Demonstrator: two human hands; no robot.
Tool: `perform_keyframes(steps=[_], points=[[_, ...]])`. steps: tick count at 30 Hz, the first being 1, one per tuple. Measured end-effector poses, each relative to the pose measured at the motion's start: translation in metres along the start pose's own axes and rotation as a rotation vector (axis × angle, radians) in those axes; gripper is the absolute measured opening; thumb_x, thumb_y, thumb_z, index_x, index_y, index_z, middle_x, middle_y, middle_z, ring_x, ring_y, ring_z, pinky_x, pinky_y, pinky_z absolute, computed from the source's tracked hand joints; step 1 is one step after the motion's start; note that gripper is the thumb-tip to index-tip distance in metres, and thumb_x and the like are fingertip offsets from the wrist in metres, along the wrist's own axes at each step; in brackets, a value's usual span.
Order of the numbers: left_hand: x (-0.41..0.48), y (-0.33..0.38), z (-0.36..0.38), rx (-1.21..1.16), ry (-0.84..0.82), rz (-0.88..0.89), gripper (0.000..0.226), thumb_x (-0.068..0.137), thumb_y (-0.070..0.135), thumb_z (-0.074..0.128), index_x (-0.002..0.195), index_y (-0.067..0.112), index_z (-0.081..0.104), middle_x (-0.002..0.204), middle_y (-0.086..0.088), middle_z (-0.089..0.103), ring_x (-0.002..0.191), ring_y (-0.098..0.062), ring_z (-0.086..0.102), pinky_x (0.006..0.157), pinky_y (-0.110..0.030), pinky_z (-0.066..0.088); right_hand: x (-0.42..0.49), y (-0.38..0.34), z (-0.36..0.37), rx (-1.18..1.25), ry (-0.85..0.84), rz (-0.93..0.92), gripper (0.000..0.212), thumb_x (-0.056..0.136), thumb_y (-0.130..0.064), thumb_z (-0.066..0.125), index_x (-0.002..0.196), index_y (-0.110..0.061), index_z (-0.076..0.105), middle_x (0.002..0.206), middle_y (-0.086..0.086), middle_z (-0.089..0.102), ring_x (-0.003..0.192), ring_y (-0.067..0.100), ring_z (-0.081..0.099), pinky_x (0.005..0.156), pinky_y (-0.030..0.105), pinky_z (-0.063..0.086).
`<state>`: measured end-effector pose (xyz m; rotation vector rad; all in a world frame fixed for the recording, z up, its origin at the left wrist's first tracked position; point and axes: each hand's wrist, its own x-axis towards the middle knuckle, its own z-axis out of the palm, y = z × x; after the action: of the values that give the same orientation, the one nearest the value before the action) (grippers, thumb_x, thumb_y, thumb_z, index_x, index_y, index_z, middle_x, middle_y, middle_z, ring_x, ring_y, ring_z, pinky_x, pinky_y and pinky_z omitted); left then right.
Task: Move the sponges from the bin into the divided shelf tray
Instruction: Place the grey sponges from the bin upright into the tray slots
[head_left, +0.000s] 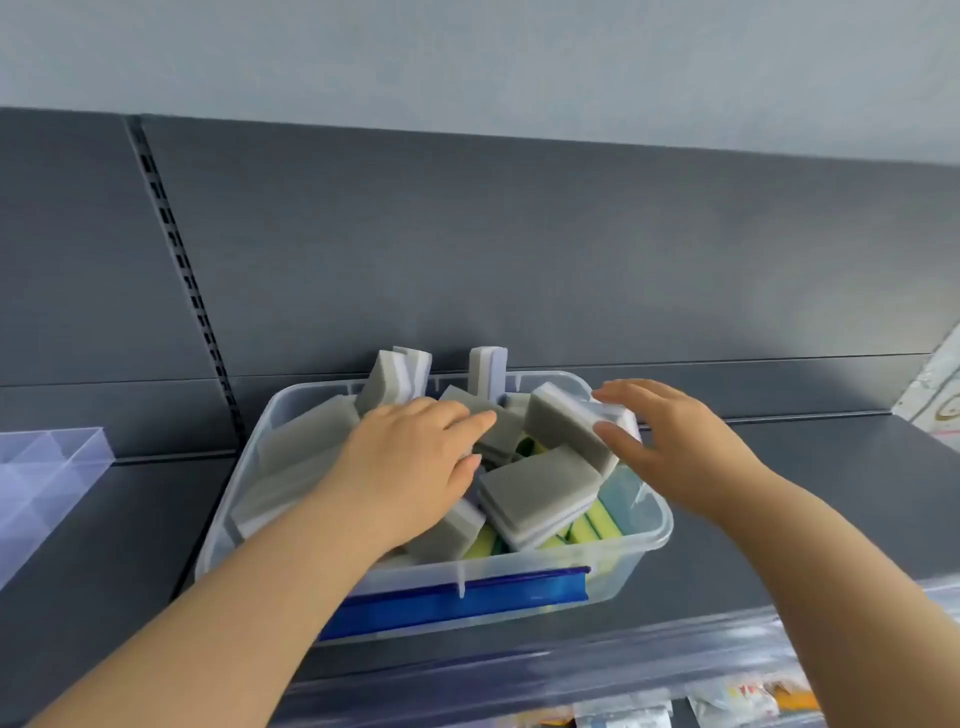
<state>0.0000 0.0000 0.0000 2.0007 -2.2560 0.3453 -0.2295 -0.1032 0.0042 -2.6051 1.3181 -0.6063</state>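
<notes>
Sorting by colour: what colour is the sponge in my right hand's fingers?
The rectangular foam sponge is grey with a white layer, seen best in the head view.

The bin (660, 525) was clear plastic with a bright blue latch (467, 597) across its front. The top sponges (540, 488) were grey over a white layer — the lower sponges (592, 525) yellow-green. The divided tray (47, 467) was clear with a lilac tint, the shelf (779, 519) dark grey, the wall (467, 52) pale blue-grey.

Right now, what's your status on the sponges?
Right hand pinches one grey-and-white rectangular sponge over the clear plastic bin. Left hand on grey sponges inside, grip unclear. Clear divided tray far left, nothing seen between.
</notes>
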Motion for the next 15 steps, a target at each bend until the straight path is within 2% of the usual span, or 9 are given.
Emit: perform_keyframes(steps=[1, 3, 4, 5, 7, 8, 10, 12, 15], points=[[0.011, 0.003, -0.001, -0.006, 0.029, 0.021, 0.047, 0.099, 0.035, 0.033, 0.145, 0.030, 0.030, 0.138, 0.009, 0.046, 0.124, -0.014, 0.044, 0.096, -0.034, 0.039, 0.005, 0.009, -0.001, 0.020, 0.017, 0.008, 0.034, 0.090, -0.040, 0.050, 0.123, -0.033, 0.052, 0.129, -0.014, 0.052, 0.119, 0.011, 0.048, 0.095, 0.033, 0.043], [0.038, 0.009, 0.005, -0.031, 0.145, 0.082, 0.042, 0.091, 0.032, 0.040, 0.130, 0.024, 0.055, 0.116, 0.004, 0.063, 0.101, -0.019, 0.061, 0.077, -0.036, 0.049, 0.015, 0.029, -0.001, 0.036, 0.021, 0.018, 0.034, 0.090, -0.037, 0.051, 0.123, -0.032, 0.053, 0.128, -0.013, 0.052, 0.118, 0.011, 0.048, 0.095, 0.032, 0.043], [0.053, 0.014, 0.010, -0.009, 0.202, 0.130, 0.042, 0.086, 0.032, 0.042, 0.121, 0.023, 0.062, 0.106, 0.003, 0.067, 0.091, -0.021, 0.065, 0.069, -0.035, 0.051, 0.020, 0.037, 0.000, 0.038, -0.005, 0.026, 0.035, 0.090, -0.036, 0.052, 0.124, -0.032, 0.052, 0.129, -0.013, 0.051, 0.119, 0.011, 0.048, 0.095, 0.031, 0.043], [0.069, 0.019, 0.016, 0.008, 0.246, 0.187, 0.041, 0.084, 0.031, 0.044, 0.119, 0.022, 0.063, 0.106, 0.002, 0.067, 0.090, -0.021, 0.065, 0.068, -0.035, 0.051, 0.026, 0.047, 0.003, 0.047, -0.019, 0.017, 0.035, 0.090, -0.036, 0.052, 0.125, -0.032, 0.052, 0.131, -0.013, 0.050, 0.119, 0.011, 0.047, 0.095, 0.030, 0.042], [0.097, 0.032, 0.020, 0.003, 0.115, 0.248, 0.043, 0.089, 0.025, 0.051, 0.132, 0.026, 0.051, 0.127, 0.003, 0.057, 0.111, -0.021, 0.055, 0.085, -0.036, 0.044, 0.035, 0.060, 0.009, 0.079, -0.050, -0.007, 0.037, 0.090, -0.035, 0.053, 0.126, -0.031, 0.051, 0.132, -0.013, 0.049, 0.120, 0.010, 0.047, 0.095, 0.028, 0.041], [0.108, 0.037, 0.021, 0.028, 0.000, 0.255, 0.049, 0.091, 0.024, 0.052, 0.138, 0.029, 0.043, 0.135, 0.005, 0.049, 0.120, -0.020, 0.047, 0.093, -0.035, 0.037, 0.039, 0.065, 0.011, 0.095, -0.072, -0.018, 0.037, 0.089, -0.035, 0.053, 0.126, -0.030, 0.052, 0.131, -0.013, 0.050, 0.119, 0.010, 0.048, 0.095, 0.028, 0.041], [0.126, 0.041, 0.029, 0.086, -0.099, 0.287, 0.053, 0.089, 0.024, 0.053, 0.139, 0.033, 0.038, 0.137, 0.008, 0.045, 0.123, -0.019, 0.040, 0.097, -0.034, 0.031, 0.045, 0.076, 0.018, 0.130, -0.120, -0.070, 0.035, 0.089, -0.034, 0.053, 0.124, -0.028, 0.054, 0.126, -0.013, 0.053, 0.115, 0.010, 0.051, 0.094, 0.028, 0.043], [0.136, 0.042, 0.035, 0.047, -0.091, 0.311, 0.050, 0.081, 0.022, 0.062, 0.130, 0.030, 0.050, 0.123, 0.005, 0.056, 0.112, -0.022, 0.050, 0.091, -0.035, 0.038, 0.052, 0.082, 0.024, 0.177, -0.188, -0.120, 0.031, 0.091, -0.033, 0.051, 0.121, -0.028, 0.056, 0.120, -0.012, 0.056, 0.110, 0.010, 0.054, 0.093, 0.028, 0.043], [0.140, 0.035, 0.037, 0.023, -0.031, 0.366, 0.049, 0.054, 0.020, 0.079, 0.102, 0.024, 0.067, 0.089, 0.003, 0.065, 0.081, -0.023, 0.061, 0.069, -0.033, 0.049, 0.059, 0.085, 0.029, 0.222, -0.275, -0.166, 0.031, 0.093, -0.034, 0.047, 0.123, -0.029, 0.055, 0.121, -0.011, 0.057, 0.109, 0.007, 0.052, 0.093, 0.022, 0.040]])
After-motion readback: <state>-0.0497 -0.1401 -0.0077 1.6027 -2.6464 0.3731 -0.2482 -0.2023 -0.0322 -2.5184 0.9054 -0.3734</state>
